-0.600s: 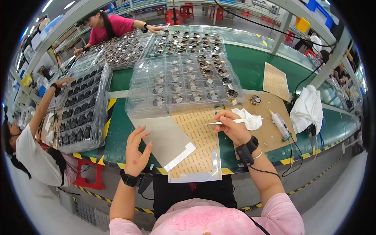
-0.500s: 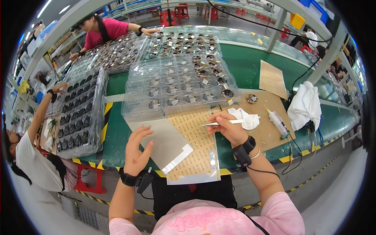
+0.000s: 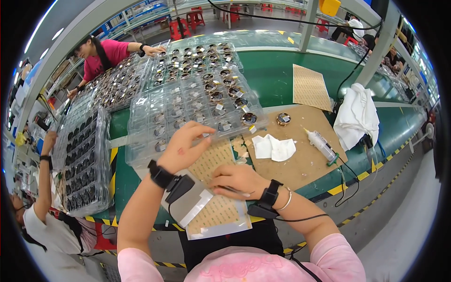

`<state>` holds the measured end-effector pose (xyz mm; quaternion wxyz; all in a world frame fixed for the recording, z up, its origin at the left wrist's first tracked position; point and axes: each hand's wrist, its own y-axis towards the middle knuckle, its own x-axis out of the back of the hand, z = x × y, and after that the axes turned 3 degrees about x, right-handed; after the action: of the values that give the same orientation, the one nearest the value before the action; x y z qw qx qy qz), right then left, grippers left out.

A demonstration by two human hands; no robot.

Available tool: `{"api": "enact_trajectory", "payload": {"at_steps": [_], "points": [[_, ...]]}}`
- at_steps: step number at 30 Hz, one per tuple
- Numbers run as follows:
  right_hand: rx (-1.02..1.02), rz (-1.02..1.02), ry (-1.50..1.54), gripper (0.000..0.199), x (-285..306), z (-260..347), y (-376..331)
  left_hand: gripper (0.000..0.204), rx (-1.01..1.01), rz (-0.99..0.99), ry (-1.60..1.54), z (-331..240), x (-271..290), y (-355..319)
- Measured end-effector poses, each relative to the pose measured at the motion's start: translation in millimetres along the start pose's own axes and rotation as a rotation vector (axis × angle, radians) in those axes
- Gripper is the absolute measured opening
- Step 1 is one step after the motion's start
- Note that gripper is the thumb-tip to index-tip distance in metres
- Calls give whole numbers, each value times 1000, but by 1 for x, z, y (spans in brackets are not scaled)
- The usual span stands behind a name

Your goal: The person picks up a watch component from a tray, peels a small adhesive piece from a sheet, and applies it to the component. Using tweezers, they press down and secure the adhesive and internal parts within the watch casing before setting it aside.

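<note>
My left hand (image 3: 187,146) reaches over the near edge of a clear plastic tray (image 3: 155,127), its fingers stretched out and thumb apart. I cannot tell whether it touches the tray. Round metal-rimmed parts sit in the tray's pockets. Slim tweezers (image 3: 236,191) are in my right hand (image 3: 239,179), angled back toward the wrist. That hand is low over a brown adhesive sheet (image 3: 221,214) with printed marks. A grey sheet with a white strip (image 3: 196,208) overlaps it on the left. My right fingertips are partly hidden.
On a brown board (image 3: 300,164) lie a white cloth (image 3: 274,147), a round part (image 3: 283,119) and a syringe (image 3: 322,146). A white rag (image 3: 357,117) hangs right of it. Black parts fill a tray (image 3: 87,164) at left. Two co-workers reach in from the left and far left.
My left hand has moved up and right from the grey sheet to the tray's near edge. My right hand has come left and down over the brown sheet, the tweezers now turned back.
</note>
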<state>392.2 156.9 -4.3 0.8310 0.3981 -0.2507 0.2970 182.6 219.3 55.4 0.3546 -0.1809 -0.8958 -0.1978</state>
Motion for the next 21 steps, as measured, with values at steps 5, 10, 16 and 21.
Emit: {"api": "enact_trajectory", "payload": {"at_steps": [5,10,16,21], "points": [[58,28,-20,17,20,-29,-15,25,-9,59,174,-6,-54,97],[19,20,40,20,35,-49,-33,27,24,79,351,-20,-96,150],[6,75,-28,22,40,-63,-43,29,100,86,455,-26,-123,165],[25,75,-44,23,19,-63,-47,29,128,21,300,1,-133,164]]}}
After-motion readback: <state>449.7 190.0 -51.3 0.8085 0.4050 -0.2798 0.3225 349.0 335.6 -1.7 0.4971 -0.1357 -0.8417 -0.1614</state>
